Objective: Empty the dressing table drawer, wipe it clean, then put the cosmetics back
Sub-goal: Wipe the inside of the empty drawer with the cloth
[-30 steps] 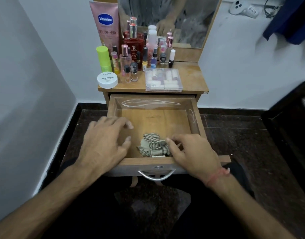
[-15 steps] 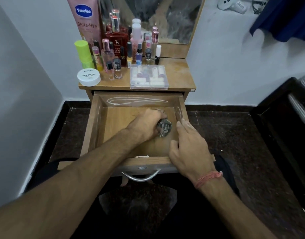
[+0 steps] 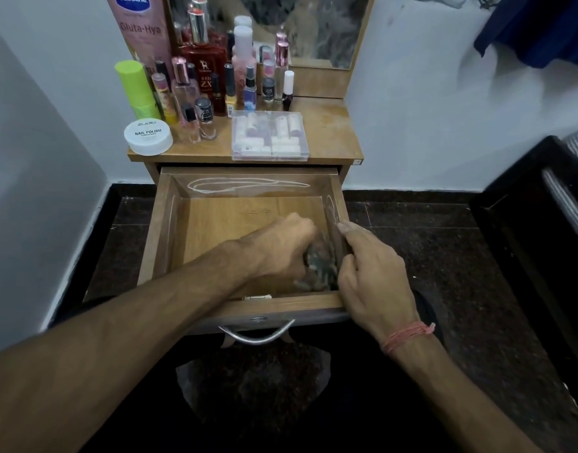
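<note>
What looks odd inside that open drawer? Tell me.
White looping scrawls mark the drawer's back wall and right wall, like chalk or residue. Otherwise nothing is spilled or broken; the left hand rubs a cloth in the near right corner.

The left forearm reaches in from the lower left and crosses diagonally toward the right; its hand, the left hand [image 3: 281,248], is knuckles-up with the fingers curled downward and bunched round a crumpled cloth [image 3: 320,266], which shows blurred at the fingertips; the wrist is bent slightly down. The right forearm enters from the lower right, a pink thread band [image 3: 407,335] tied about its wrist; the right hand [image 3: 374,276] lies back-up just beside the left hand, its fingers straight and close together, pointing forward and a little leftward; the thumb is tucked under on the inner side, close to the cloth.
</note>
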`<state>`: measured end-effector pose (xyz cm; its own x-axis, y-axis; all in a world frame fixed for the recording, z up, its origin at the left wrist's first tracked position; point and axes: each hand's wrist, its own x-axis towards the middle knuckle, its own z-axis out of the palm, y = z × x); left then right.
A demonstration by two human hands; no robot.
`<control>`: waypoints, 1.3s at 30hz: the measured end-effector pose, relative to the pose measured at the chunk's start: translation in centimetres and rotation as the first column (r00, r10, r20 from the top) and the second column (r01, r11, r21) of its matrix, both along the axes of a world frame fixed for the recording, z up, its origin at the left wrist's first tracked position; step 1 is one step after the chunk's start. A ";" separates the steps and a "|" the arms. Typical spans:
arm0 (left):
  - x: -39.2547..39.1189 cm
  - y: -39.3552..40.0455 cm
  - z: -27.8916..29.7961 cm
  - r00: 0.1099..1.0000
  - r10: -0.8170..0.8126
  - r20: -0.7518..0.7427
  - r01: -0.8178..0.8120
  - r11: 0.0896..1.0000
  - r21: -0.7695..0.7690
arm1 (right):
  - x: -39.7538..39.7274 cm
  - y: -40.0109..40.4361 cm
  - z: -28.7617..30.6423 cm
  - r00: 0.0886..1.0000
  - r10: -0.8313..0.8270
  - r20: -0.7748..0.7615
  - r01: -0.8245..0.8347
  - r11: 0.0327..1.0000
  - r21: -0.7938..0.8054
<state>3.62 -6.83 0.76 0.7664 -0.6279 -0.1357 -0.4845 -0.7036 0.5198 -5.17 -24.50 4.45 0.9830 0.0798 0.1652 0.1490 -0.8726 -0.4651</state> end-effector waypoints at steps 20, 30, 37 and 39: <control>-1.5 -1.8 2.5 0.951 0.233 -0.204 -0.225 0.972 0.059 | 0.4 0.0 0.6 0.986 -0.164 -0.006 0.163 0.978 0.127; -3.8 -1.0 3.3 0.431 0.237 -0.871 -0.737 0.649 -0.188 | 0.4 0.0 0.8 0.970 -0.240 -0.039 0.243 0.958 0.153; -4.2 -3.1 3.9 0.817 0.376 -0.437 -0.408 0.913 0.022 | 0.1 0.1 0.8 0.964 -0.264 -0.031 0.266 0.952 0.152; -3.8 -3.4 4.0 0.756 0.424 -0.498 -0.518 0.853 -0.061 | 0.0 0.2 1.0 0.966 -0.258 -0.026 0.259 0.954 0.154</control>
<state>-0.19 -10.19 4.72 0.8508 -0.2524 -0.4610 0.2056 -0.6475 0.7339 -5.15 -24.33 5.46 0.9676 -0.2032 0.1501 -0.0749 -0.7980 -0.5980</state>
